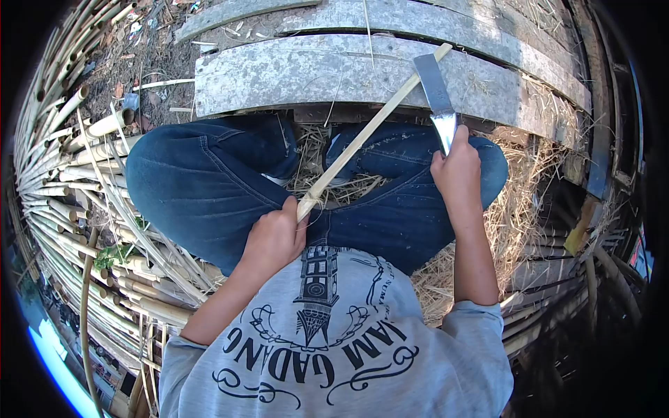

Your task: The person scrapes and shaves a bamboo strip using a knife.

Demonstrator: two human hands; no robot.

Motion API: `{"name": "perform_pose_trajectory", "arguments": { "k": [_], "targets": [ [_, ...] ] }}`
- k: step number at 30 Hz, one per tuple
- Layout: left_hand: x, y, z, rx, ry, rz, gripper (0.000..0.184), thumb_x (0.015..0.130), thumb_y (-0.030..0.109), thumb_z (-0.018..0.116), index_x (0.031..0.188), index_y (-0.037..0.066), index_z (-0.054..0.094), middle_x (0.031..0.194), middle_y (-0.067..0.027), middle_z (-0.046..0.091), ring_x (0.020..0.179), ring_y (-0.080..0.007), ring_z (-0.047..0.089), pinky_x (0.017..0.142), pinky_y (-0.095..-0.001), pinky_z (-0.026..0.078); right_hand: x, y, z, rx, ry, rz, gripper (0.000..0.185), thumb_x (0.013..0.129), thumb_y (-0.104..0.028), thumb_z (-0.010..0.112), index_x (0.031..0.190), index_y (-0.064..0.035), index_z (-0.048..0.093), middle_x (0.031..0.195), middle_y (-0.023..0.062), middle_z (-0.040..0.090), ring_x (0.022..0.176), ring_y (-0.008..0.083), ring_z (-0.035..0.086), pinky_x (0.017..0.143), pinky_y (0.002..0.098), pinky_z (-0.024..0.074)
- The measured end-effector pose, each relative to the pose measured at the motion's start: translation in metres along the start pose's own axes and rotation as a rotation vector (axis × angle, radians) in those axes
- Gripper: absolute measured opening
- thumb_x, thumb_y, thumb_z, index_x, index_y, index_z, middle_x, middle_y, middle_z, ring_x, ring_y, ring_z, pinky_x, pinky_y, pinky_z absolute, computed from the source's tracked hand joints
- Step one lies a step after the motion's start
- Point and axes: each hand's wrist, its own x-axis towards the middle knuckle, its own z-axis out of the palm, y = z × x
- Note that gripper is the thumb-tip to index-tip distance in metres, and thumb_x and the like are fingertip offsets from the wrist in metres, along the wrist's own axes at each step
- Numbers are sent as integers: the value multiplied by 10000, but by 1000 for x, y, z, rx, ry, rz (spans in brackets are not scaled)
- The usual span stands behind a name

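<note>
A long pale bamboo strip [369,130] runs diagonally from my lap up to the wooden boards. My left hand [275,233] is closed around its lower end, close to my shirt. In my right hand [458,171] is a knife [435,87] with a broad, blunt-ended blade and a shiny metal part near the grip. The blade points up and away from me, by the strip's far end; whether the two touch I cannot tell. My fingers hide most of the knife's handle.
Weathered planks [279,76] lie in front of my crossed legs [202,174]. Many bamboo poles [63,174] are stacked at the left. Shavings [516,188] cover the ground at the right and between my legs. Thin slivers lie on the planks.
</note>
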Motion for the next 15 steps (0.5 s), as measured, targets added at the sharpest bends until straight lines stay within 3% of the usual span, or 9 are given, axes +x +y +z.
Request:
{"name": "perform_pose_trajectory", "arguments": {
  "k": [15],
  "targets": [
    [-1, 1, 1, -9, 19, 2, 209, 944, 160, 555, 923, -36, 487, 655, -294, 597, 652, -492, 606, 567, -561, 483, 25, -11, -7, -85, 40, -100, 363, 769, -52, 707, 1051, 13, 487, 846, 279, 673, 836, 450, 671, 750, 507, 552]
  ]
}}
